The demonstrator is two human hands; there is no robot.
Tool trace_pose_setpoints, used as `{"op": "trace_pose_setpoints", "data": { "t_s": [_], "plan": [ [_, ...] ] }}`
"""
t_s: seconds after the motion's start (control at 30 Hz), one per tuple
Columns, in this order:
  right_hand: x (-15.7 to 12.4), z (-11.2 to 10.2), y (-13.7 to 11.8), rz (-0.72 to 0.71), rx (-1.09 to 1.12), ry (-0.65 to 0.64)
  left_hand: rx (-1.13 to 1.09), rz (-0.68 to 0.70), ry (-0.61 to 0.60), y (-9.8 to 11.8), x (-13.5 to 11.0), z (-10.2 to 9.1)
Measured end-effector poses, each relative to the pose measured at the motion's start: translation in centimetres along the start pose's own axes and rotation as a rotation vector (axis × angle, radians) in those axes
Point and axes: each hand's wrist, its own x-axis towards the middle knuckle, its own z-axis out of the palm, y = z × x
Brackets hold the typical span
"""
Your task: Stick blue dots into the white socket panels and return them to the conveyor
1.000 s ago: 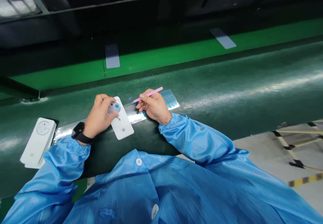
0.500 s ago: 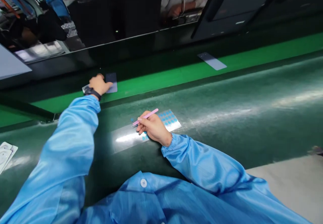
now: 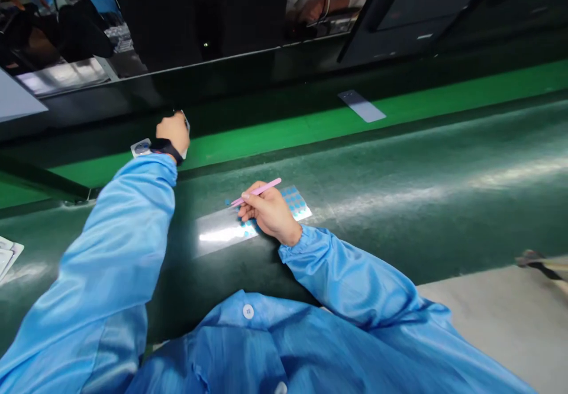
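Okay, you're working at a dark green tabletop (image 3: 399,216), with a bright green strip (image 3: 310,131) along its far side and a glossy black panel (image 3: 222,68) beyond that. Grey floor (image 3: 488,317) shows off to your right. You're wearing a shiny blue smock (image 3: 284,346) with gathered cuffs.

Your left arm reaches far across, and your left hand (image 3: 173,133), with a black watch (image 3: 166,149) on its wrist, sits up by the green strip. Its fingers (image 3: 166,125) curl around a white plate (image 3: 141,147), which pokes out on both sides of the hand and shows a round disc on its near part.

Your right hand (image 3: 270,213) rests nearer you, on a clear film (image 3: 226,231) lying flat on the tabletop. Its fingers (image 3: 252,196) pinch a pair of pink tweezers (image 3: 260,191), tips pointing left and down toward the film. Just past the hand, the film carries rows of small round blue stickers (image 3: 295,200), and a few more sit by your fingers. A stack of white plates (image 3: 6,255) lies at the left edge.
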Motion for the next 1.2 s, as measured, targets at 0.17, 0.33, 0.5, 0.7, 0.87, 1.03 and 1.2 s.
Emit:
{"op": "trace_pose_setpoints", "data": {
  "t_s": [0.17,0.33,0.5,0.7,0.87,1.03,1.2],
  "plan": [
    [-0.1,-0.7,-2.0,-0.065,-0.153,0.034,-0.232,-0.059,0.122,-3.8,-7.4,-4.3],
    [-0.5,-1.8,-4.0,-0.021,-0.423,0.003,-0.552,-0.175,-0.139,-5.3,-19.6,-1.0],
    [-0.6,-2.2,-3.5,0.112,-0.62,-0.116,-0.727,-0.205,-0.375,-4.2,-25.4,2.2],
    [-2.3,-2.4,0.2,-0.008,-0.533,0.217,-0.799,-0.163,-0.419,-3.5,-25.2,1.9],
    [-4.5,-1.5,1.2,-0.032,-0.517,0.274,-0.866,-0.155,-0.33,-3.9,-25.3,3.4],
    [-2.7,-1.6,-1.1,-0.067,-0.635,0.158,-0.857,-0.198,-0.244,-4.3,-26.0,4.1],
    [0.3,-1.3,-0.5,-0.015,-0.565,0.105,-0.793,-0.271,-0.327,-4.1,-26.4,3.0]
  ]
}}
